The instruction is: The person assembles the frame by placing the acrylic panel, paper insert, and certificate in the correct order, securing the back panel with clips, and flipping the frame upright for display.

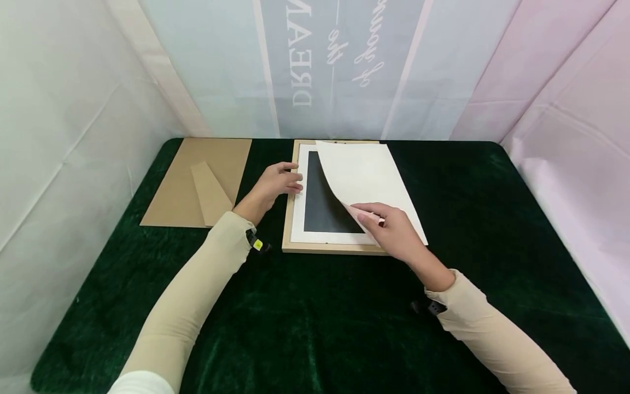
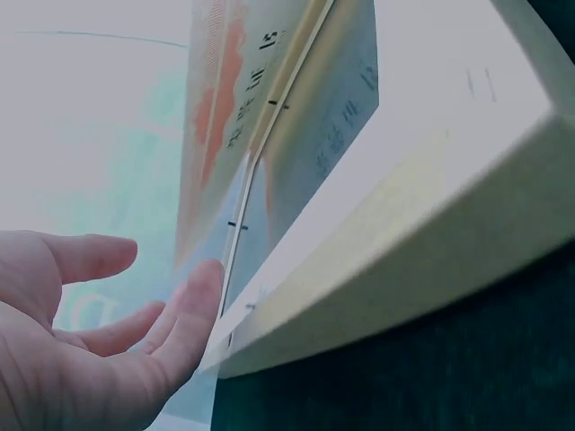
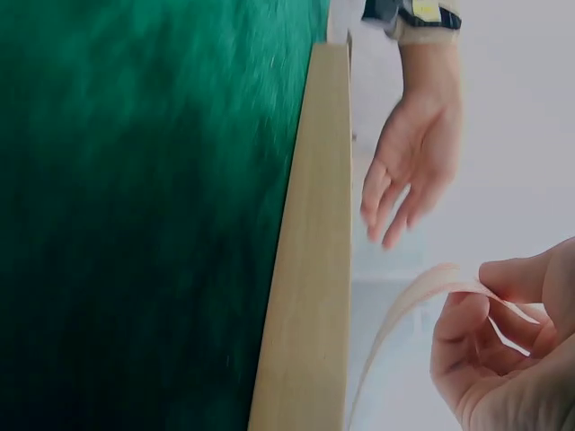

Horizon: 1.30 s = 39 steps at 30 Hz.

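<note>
- Head view: wooden frame (image 1: 334,249) lies near the centre; its backing board (image 1: 167,191) is already off, at nine o'clock from it. Right hand (image 1: 396,232) pinches the white sheet (image 1: 369,175) by its seven-o'clock corner.
- Left wrist view: left hand (image 2: 108,350) has fingers loosely spread; touching the frame or not, I cannot tell.
- Right wrist view: the pinched sheet bends; I judge it halfway, frame not yet closed.
</note>
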Each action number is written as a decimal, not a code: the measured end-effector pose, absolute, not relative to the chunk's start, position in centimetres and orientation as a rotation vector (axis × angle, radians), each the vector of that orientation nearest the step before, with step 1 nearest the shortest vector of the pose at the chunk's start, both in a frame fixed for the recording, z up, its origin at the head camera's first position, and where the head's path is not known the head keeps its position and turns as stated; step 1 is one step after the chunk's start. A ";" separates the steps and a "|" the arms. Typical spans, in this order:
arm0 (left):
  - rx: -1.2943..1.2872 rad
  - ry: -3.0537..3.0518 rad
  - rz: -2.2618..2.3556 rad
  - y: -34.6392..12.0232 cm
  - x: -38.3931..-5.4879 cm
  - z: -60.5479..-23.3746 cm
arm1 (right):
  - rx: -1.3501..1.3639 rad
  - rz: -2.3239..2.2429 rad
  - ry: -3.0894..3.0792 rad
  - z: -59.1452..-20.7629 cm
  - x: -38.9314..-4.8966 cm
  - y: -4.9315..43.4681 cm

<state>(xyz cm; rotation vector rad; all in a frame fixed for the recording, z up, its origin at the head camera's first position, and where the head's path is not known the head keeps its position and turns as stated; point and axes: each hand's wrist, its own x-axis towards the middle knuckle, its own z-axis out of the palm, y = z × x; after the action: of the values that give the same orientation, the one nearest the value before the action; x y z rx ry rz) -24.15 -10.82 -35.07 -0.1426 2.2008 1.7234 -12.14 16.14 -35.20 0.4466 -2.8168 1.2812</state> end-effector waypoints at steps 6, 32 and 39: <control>-0.152 2.181 1.721 -9.8 -24.1 -35.2 | 0.567 1.299 -2.806 -34.9 -10.9 14.1; -0.212 2.227 1.785 -9.5 -23.8 -36.1 | 0.800 1.224 -2.911 -34.9 -9.5 11.8; -0.240 2.186 1.826 -9.9 -23.9 -36.3 | 0.710 1.266 -2.942 -34.9 -10.4 14.4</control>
<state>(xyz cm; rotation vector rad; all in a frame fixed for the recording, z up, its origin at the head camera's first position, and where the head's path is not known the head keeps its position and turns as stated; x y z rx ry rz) -23.88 -9.92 -36.25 -0.2399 2.1857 1.8262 -10.40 14.38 -34.87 0.7104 -2.9417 1.2663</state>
